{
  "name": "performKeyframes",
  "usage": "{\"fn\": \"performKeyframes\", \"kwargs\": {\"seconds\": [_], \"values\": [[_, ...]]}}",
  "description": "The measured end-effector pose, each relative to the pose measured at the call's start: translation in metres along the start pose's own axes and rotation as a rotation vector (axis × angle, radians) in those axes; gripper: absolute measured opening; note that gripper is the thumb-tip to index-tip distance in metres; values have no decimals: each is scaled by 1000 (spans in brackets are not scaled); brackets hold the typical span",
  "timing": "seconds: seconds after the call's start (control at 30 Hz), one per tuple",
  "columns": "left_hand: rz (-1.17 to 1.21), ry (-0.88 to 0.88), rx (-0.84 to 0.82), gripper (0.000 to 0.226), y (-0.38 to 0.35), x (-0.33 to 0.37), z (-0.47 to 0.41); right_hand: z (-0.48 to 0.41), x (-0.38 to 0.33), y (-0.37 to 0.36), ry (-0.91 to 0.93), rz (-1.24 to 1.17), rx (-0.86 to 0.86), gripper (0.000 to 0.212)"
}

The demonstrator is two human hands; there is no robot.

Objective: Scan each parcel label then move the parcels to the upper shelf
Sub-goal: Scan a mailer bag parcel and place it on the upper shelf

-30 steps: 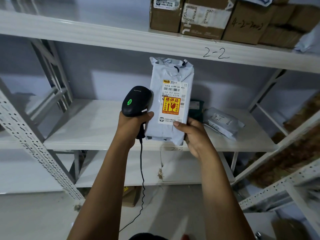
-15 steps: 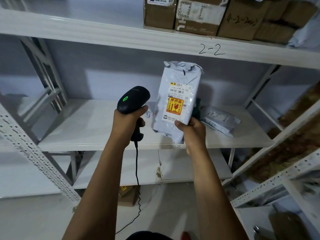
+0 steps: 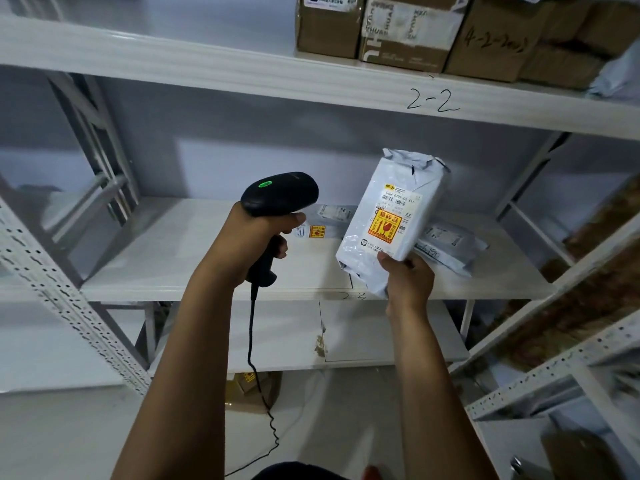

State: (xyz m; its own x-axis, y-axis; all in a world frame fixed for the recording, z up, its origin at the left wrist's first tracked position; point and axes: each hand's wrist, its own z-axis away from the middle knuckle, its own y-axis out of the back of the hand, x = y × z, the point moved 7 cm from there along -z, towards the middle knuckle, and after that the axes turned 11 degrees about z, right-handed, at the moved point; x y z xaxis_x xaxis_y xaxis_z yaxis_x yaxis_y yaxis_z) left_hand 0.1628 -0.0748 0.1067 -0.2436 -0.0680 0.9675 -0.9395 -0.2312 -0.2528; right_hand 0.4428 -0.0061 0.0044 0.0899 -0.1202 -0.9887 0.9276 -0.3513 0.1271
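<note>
We see the grey parcel (image 3: 391,216) held up in the air in front of the middle shelf (image 3: 194,258), tilted so its top leans to the right, its white label (image 3: 394,220) with the orange and yellow sticker facing us. It sits above the right hand (image 3: 408,275), which grips its lower end, thumb pressed on the front face near the bottom of the label and fingers wrapped behind. To the left, apart from the parcel, the left hand (image 3: 256,244) is closed around the handle of a black scanner (image 3: 277,202), whose green light is lit on top and whose cord hangs down. Behind, two more grey parcels (image 3: 450,244) lie flat on the middle shelf. Above, the upper shelf (image 3: 242,67), marked 2-2, carries cardboard boxes (image 3: 405,29).
</note>
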Motion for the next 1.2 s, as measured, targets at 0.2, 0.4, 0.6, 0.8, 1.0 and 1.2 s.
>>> {"fn": "performKeyframes", "kwargs": {"seconds": [0.2,0.4,0.6,0.8,1.0,1.2], "values": [[6,26,-3,29,2,-6,-3,-2,-1,-6,4,-22,-6,22],[11,40,-21,27,2,-7,-5,-6,-1,-7,16,-25,4,21],[-2,54,-9,29,6,-10,-8,-8,-1,-10,7,-57,2,21],[-36,90,-14,24,4,-11,-7,-8,-15,-12,46,-90,-18,25],[-46,113,-92,18,-8,-4,-1,-10,-23,-15,54,-99,-15,29],[-30,100,-181,13,-25,9,6,-7,-24,-22,52,-85,-47,29]]}}
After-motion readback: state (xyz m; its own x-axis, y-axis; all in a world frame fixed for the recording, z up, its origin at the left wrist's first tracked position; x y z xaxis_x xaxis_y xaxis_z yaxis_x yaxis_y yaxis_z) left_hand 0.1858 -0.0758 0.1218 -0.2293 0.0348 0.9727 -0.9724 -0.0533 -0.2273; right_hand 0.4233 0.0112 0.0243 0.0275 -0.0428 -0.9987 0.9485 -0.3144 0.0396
